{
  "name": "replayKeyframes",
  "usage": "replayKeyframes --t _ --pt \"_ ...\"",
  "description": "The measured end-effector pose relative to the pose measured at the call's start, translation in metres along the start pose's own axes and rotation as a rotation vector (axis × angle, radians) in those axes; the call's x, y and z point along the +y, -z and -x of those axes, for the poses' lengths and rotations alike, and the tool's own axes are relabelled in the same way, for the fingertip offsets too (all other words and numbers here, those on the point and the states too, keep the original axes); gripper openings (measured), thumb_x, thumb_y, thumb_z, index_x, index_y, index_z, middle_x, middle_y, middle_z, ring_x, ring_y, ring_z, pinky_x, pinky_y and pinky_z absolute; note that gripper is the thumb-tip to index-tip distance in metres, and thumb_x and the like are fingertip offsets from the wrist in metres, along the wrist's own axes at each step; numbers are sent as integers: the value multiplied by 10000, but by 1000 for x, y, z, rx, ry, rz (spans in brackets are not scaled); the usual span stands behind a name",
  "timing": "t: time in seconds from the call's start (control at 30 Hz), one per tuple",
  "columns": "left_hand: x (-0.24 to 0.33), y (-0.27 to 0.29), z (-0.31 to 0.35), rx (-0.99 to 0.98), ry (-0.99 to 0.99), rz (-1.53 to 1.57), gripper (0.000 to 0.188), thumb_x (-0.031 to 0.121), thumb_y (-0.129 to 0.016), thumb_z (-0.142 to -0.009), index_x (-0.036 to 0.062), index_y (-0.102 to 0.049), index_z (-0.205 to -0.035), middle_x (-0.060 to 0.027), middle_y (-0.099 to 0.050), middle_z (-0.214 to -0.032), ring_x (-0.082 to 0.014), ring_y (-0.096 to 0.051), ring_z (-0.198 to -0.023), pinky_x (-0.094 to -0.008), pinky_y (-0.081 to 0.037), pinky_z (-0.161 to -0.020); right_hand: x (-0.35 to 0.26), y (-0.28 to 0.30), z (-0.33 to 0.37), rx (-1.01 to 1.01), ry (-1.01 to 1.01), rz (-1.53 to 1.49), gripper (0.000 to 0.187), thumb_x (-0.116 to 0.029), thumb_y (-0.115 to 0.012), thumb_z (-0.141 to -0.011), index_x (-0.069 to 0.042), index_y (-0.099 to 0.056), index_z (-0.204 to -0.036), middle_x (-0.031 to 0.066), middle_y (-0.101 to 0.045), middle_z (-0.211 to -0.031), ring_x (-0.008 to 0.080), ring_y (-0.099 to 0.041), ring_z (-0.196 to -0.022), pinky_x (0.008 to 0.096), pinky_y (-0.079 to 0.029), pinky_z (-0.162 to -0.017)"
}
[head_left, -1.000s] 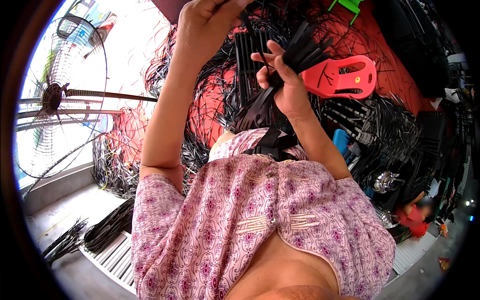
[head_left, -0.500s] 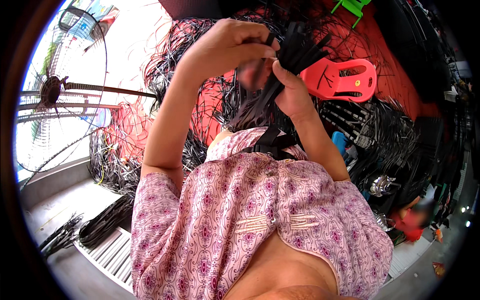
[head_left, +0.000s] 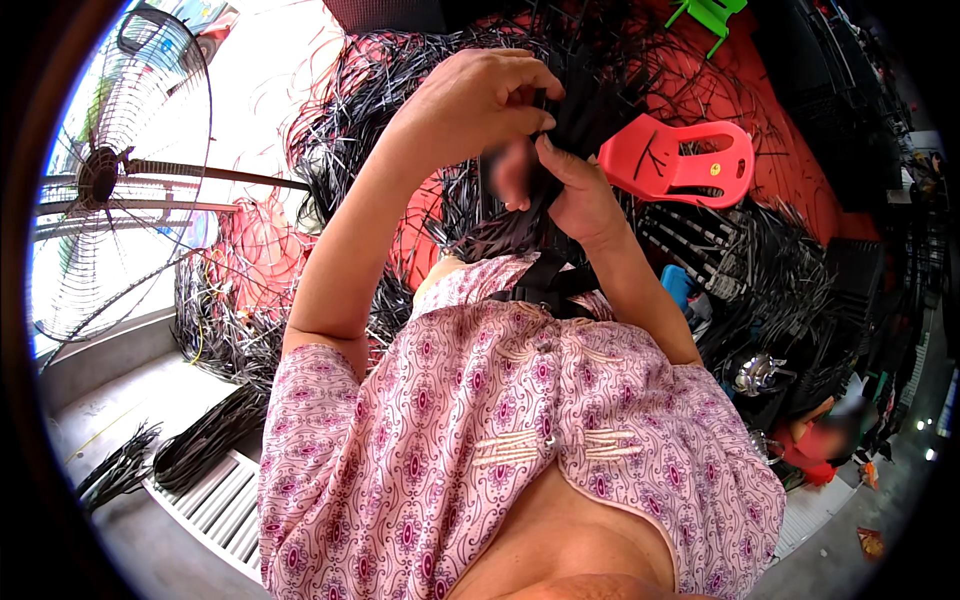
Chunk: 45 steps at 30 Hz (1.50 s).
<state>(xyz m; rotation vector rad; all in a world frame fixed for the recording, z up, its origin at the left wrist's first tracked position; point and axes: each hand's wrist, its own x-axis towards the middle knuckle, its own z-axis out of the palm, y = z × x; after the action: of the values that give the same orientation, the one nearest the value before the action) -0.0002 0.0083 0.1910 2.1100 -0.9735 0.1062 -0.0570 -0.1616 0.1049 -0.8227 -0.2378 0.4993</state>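
Both my hands are raised together over a tangle of long, flat black strips. My right hand (head_left: 583, 195) is closed, its thumb pressed on a bundle of black strips (head_left: 590, 100) that runs up and down past the palm. From the upper left comes my left hand (head_left: 490, 100), fingers bent and thumb close to the bundle. Dark strip lies at its fingertips; exactly how it is pinched is hard to see. A blurred skin-coloured patch shows between the hands, and I cannot make out what it is.
A red plastic child's chair (head_left: 680, 160) stands right of my hands, a green one (head_left: 708, 20) farther off. Heaped black strips (head_left: 350, 110) cover much of the red floor (head_left: 800, 160). At the left is a large fan (head_left: 98, 178); at the far lower right, another person (head_left: 815, 445).
My left hand has come slightly down and to the right, nearer the right thumb. The bundle's upper end, fanned out before, now leans away and blends into the dark strips behind.
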Motion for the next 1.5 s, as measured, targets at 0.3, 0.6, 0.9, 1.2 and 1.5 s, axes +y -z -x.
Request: replayKeyframes --t 0.3,0.6,0.9,1.2,1.5 --pt "2 10 0 -37 278 183 125 78 -706 -814 27 -609 -874 -4 -593 -734 -59 -548 -643 -230 -458 -580 -2 -5 -4 12 -36 56 353 -309 -548 -971 4 -609 -1122 128 -699 -874 168 -647 -680 282 -476 -597" --pt "14 12 -5 250 33 -4 169 122 -703 -820 98 -686 -986 -14 -578 -838 -121 -563 -696 -279 -452 -609 -3 -7 -7 71 -46 61 340 -283 -588 -962 6 -622 -1137 46 -651 -875 116 -617 -748 251 -482 -641" --pt "8 5 2 67 -77 -363 215 195 -725 -778 121 -721 -979 -55 -554 -850 -239 -610 -760 -354 -478 -664 -1 -15 -8 107 12 116 196 -248 -617 -949 -65 -579 -888 21 -568 -689 98 -540 -599 232 -402 -492" --pt "-9 13 -9 39 40 125 115 89 -714 -802 68 -688 -912 -6 -591 -852 -104 -575 -709 -252 -447 -624 0 -19 -8 88 -36 167 259 -262 -589 -952 -15 -659 -990 -3 -565 -654 82 -512 -563 236 -393 -529" --pt "20 25 -22 368 105 582 315 258 -574 -983 -20 -677 -1089 -72 -650 -1002 -210 -633 -971 -305 -496 -833 2 -17 -7 43 -95 211 249 -244 -564 -965 -11 -650 -955 3 -568 -657 81 -511 -567 232 -390 -535"
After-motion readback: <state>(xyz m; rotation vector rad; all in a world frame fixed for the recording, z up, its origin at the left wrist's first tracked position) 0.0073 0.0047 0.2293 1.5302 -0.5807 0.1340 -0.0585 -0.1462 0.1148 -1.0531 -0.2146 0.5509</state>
